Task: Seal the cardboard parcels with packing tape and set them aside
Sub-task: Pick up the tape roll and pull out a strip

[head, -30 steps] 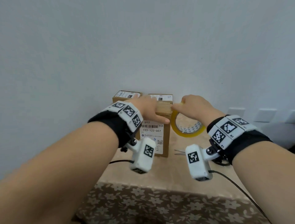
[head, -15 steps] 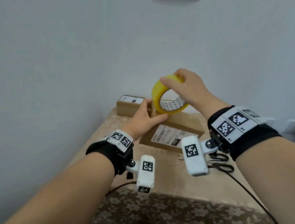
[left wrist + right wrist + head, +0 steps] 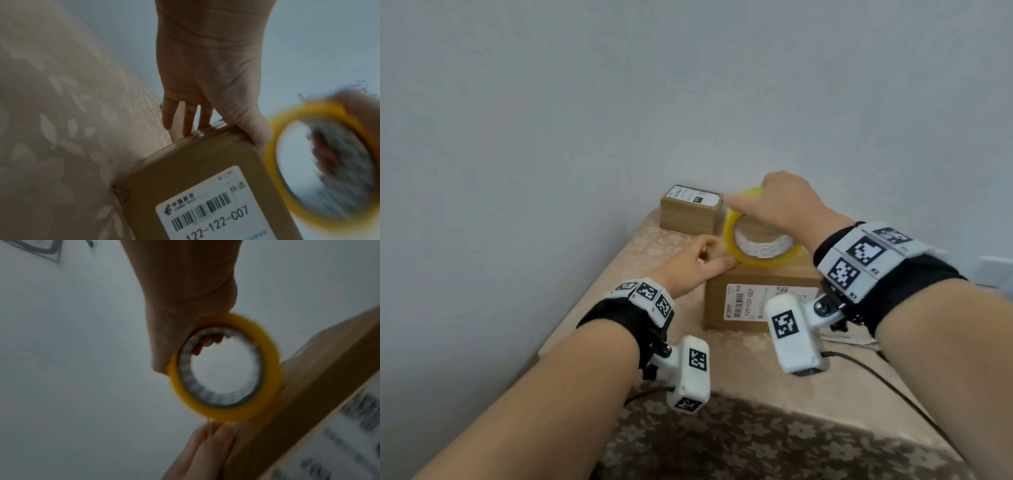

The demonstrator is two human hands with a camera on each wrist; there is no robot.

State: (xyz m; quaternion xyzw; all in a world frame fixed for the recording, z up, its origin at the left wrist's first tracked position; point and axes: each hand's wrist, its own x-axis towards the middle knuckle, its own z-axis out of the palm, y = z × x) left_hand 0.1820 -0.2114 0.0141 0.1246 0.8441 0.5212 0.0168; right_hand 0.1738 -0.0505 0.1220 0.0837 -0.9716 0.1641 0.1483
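A cardboard parcel (image 3: 753, 277) with a white label reading 122-122-C07 stands on the table, label side facing me. My right hand (image 3: 774, 205) grips a yellow roll of packing tape (image 3: 729, 240) from above and holds it on edge on the parcel's top. My left hand (image 3: 709, 258) is at the parcel's top left edge. In the left wrist view its fingers (image 3: 186, 120) lie straight against the parcel (image 3: 205, 186) and the thumb rests over the corner. The right wrist view shows the roll (image 3: 267, 386), blurred, touching the parcel (image 3: 308, 402). A second, smaller labelled parcel (image 3: 688, 214) sits behind.
The wall (image 3: 517, 171) runs close along the table's left side and behind the parcels. The cloth-covered table (image 3: 739, 370) ends near me in a floral drape (image 3: 722, 445). A black cable (image 3: 893, 387) crosses the table's right part, and white wall sockets (image 3: 993, 270) show at far right.
The parcel stood upright, then lay tilted, and now has its label facing me. My right hand lifted the roll and brought it down onto the parcel's top. My left hand shifted to the top left edge.
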